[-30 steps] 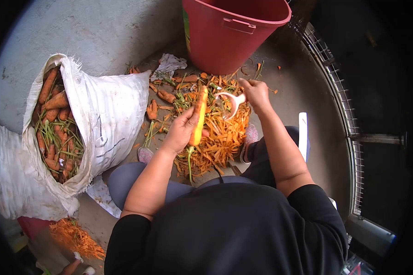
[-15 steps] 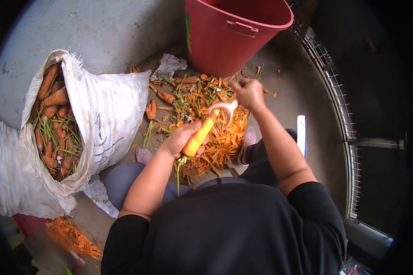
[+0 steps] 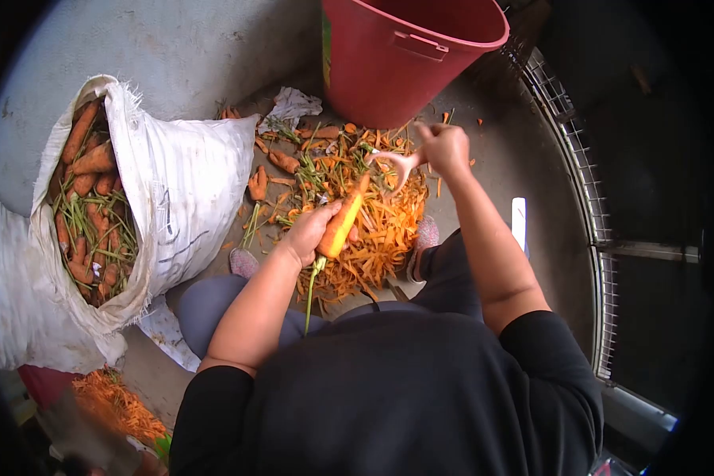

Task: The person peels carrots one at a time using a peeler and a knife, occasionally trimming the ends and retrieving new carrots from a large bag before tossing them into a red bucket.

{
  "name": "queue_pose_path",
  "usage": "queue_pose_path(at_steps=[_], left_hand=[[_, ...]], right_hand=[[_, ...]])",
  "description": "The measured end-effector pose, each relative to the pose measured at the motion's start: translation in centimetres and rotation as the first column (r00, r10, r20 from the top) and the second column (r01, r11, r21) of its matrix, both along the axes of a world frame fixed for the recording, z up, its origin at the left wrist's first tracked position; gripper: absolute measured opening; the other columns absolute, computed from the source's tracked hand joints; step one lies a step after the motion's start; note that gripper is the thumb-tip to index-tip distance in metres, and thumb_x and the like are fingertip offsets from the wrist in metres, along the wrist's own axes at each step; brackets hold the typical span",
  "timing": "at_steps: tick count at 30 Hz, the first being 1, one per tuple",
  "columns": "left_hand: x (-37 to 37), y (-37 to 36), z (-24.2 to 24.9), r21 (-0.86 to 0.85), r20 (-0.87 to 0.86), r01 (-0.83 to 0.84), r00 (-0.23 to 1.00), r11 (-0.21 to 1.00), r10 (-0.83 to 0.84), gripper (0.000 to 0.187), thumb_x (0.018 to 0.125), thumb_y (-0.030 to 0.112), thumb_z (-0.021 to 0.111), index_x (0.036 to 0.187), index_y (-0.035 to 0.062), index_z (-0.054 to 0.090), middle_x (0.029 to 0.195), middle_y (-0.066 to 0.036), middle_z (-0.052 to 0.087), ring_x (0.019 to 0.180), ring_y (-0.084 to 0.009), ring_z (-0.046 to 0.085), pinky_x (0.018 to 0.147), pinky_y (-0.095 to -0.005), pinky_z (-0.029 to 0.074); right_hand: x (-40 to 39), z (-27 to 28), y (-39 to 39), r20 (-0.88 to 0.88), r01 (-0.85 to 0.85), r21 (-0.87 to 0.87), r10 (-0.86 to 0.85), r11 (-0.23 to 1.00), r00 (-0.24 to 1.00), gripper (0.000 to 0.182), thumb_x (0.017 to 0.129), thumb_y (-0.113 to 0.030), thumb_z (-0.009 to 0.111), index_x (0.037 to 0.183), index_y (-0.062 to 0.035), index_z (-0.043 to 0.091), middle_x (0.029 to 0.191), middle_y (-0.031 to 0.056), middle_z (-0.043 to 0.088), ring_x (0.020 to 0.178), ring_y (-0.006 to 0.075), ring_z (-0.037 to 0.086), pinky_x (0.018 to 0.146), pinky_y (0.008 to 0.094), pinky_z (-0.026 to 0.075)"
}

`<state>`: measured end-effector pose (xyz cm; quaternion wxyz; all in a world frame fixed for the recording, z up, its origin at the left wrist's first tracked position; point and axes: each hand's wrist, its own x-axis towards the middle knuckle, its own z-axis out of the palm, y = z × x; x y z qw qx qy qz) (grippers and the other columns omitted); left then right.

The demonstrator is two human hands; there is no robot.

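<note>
My left hand (image 3: pixel 312 232) is wrapped round the thick end of a carrot (image 3: pixel 343 222), its green stalk hanging toward me and its tip pointing up and away. The carrot shows a bright yellow-orange side and a darker orange strip. In my right hand (image 3: pixel 444 148) is the handle of a pale pink Y-shaped peeler (image 3: pixel 401 164). The peeler's head is just beyond the carrot's tip, with a small gap between them. Below both hands, orange peelings (image 3: pixel 373 258) and green stalks lie heaped on the floor between my shoes.
A white sack (image 3: pixel 194 174) of carrots with stalks lies open at the left. A tall red bin (image 3: pixel 404 71) stands ahead. A metal grille (image 3: pixel 583 174) runs along the right. More peelings (image 3: pixel 123 404) lie at lower left.
My right hand and the peeler have moved up and away from the carrot. The carrot has turned, now showing a darker orange strip, and points more steeply upward.
</note>
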<state>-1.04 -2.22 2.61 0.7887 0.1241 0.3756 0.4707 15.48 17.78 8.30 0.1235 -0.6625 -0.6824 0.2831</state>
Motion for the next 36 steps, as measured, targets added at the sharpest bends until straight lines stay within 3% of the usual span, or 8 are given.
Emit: queue_pose_path(at_steps=[6,13,19,23,26,30,32,36], left_hand=[[0.6,0.1,0.2,-0.075,-0.012,-0.153,0.988,0.985,0.152,0.031,0.091,0.03,0.041,0.105,0.0041,0.052,0.083,-0.007,0.058,0.066,-0.0135,0.058,0.057,-0.0236,0.049],[0.3,0.1,0.8,0.152,-0.188,-0.106,0.973,0.983,0.134,0.034,0.09,0.026,0.047,0.114,0.0029,0.045,0.09,-0.007,0.056,0.074,-0.0166,0.054,0.065,-0.0276,0.047],[-0.1,0.9,1.6,0.572,-0.819,0.199,0.198,0.796,0.539,0.049,0.083,0.022,0.06,0.122,-0.0002,0.041,0.106,-0.013,0.055,0.092,-0.0217,0.056,0.079,-0.0314,0.044],[0.5,1.0,0.3,0.395,-0.776,-0.083,0.502,0.915,0.381,0.049,0.087,0.035,0.051,0.121,0.0018,0.041,0.1,-0.013,0.057,0.09,-0.0235,0.057,0.076,-0.034,0.045],[-0.3,0.1,0.0,0.087,-0.379,-0.136,0.912,0.987,0.159,0.048,0.088,0.042,0.044,0.116,0.0018,0.045,0.094,-0.01,0.058,0.082,-0.0181,0.057,0.071,-0.0271,0.047],[-0.1,-0.3,-0.2,0.083,-0.175,-0.05,0.983,0.995,0.063,0.048,0.086,0.045,0.047,0.106,0.0019,0.052,0.082,-0.009,0.058,0.069,-0.0159,0.059,0.06,-0.0269,0.05],[0.8,-0.4,-0.3,0.212,-0.345,-0.073,0.927,0.975,0.145,0.047,0.088,0.044,0.042,0.107,0.0023,0.053,0.078,-0.01,0.057,0.064,-0.018,0.058,0.053,-0.0295,0.049],[0.0,-0.6,-0.6,0.043,0.26,0.045,0.964,0.998,-0.055,0.04,0.092,0.039,0.036,0.108,0.0033,0.046,0.078,-0.012,0.052,0.058,-0.0233,0.054,0.046,-0.0313,0.046]], right_hand=[[-3.7,1.6,-8.1,0.043,-0.441,0.087,0.439,0.893,0.898,0.039,0.072,-0.043,0.062,0.07,-0.0043,0.065,0.06,0.0136,0.061,0.06,0.026,0.062,0.064,0.0356,0.048],[0.6,-1.7,2.5,0.124,0.07,0.246,-0.103,0.967,0.987,0.036,0.076,-0.04,0.061,0.073,-0.0049,0.066,0.062,0.0106,0.063,0.057,0.02,0.06,0.061,0.0328,0.047],[2.0,-4.4,-0.2,-0.545,0.136,-0.475,-0.412,0.869,0.73,0.031,0.079,-0.033,0.06,0.064,-0.0071,0.053,0.048,-0.0002,0.042,0.033,0.0079,0.03,0.032,0.0233,0.021],[2.1,-4.7,-0.7,-0.499,0.078,-0.384,-0.278,0.92,0.82,0.032,0.08,-0.034,0.059,0.067,-0.005,0.055,0.049,-0.0002,0.043,0.037,0.0081,0.033,0.034,0.0239,0.025],[-0.2,-3.4,-2.8,-0.363,-0.084,-0.181,0.013,0.98,0.932,0.042,0.079,-0.036,0.059,0.066,0.0034,0.062,0.053,0.0094,0.057,0.048,0.0166,0.054,0.049,0.0315,0.044],[-3.4,0.7,-8.3,-0.032,-0.456,0.07,0.459,0.887,0.888,0.039,0.076,-0.041,0.059,0.071,-0.003,0.066,0.058,0.0114,0.061,0.053,0.0228,0.059,0.059,0.0361,0.048],[-3.6,0.0,-6.6,-0.07,-0.285,-0.025,0.283,0.958,0.957,0.039,0.075,-0.042,0.06,0.072,-0.0041,0.066,0.06,0.0109,0.062,0.055,0.0232,0.06,0.06,0.0362,0.048],[-0.7,-2.9,1.1,0.1,0.006,0.049,-0.011,0.999,0.995,0.037,0.074,-0.041,0.061,0.077,-0.0047,0.067,0.065,0.0077,0.064,0.064,0.0186,0.063,0.063,0.034,0.049]])
